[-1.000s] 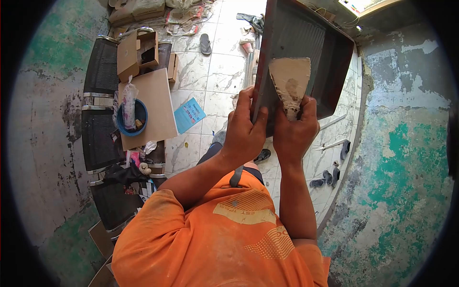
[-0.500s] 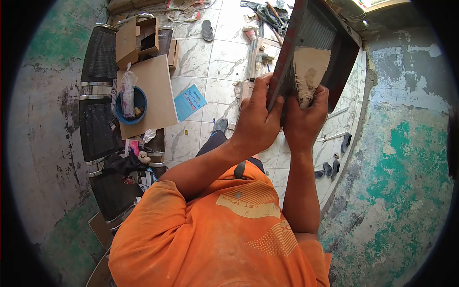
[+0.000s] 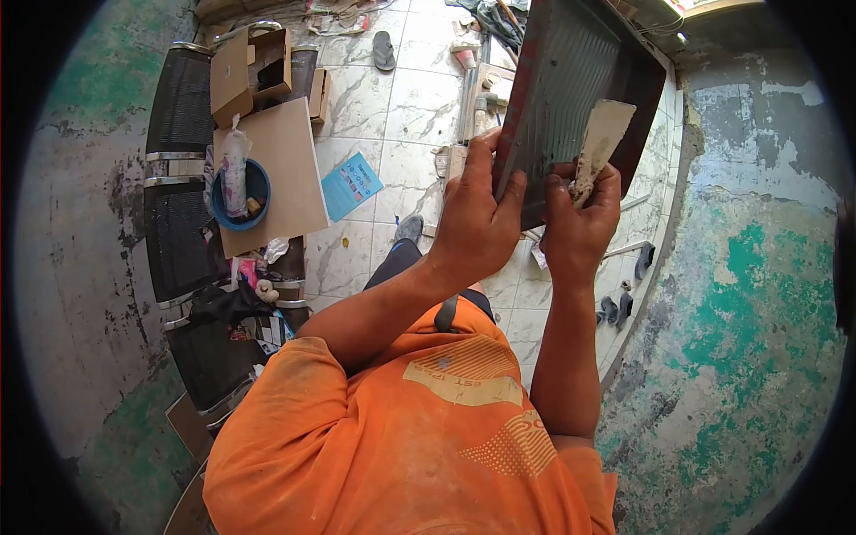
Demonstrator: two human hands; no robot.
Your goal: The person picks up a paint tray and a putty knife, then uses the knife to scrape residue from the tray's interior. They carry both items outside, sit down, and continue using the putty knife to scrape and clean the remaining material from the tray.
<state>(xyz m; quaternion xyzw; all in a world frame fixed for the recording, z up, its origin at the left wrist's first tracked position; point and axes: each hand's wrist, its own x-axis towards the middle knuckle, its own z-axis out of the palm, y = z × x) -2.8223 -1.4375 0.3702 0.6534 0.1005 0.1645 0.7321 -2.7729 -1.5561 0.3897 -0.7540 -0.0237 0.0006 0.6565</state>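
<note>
My left hand (image 3: pixel 477 214) is closed on the near left edge of a dark tray (image 3: pixel 571 71) with a ribbed inside and reddish marks along its rim. The tray is held up, tilted, in front of my body. In my right hand (image 3: pixel 580 223) is a putty knife (image 3: pixel 608 129), its pale, crusted blade pointing up and to the right across the tray's inside. My fingers wrap its handle and hide most of it. The right thumb is close to the tray's lower edge.
Black chairs (image 3: pixel 183 223) on the left carry an open cardboard box (image 3: pixel 234 76), a board (image 3: pixel 290 169) and a blue bucket (image 3: pixel 218 209) with a wrapped roll. A blue leaflet (image 3: pixel 352 187) and a sandal (image 3: pixel 383 51) lie on the tiled floor. Shoes (image 3: pixel 624 308) line the peeling right wall (image 3: pixel 740 294).
The putty knife has turned and shifted right, its blade now tilted to the right instead of nearly upright. My right hand has moved slightly right; the left still grips the tray.
</note>
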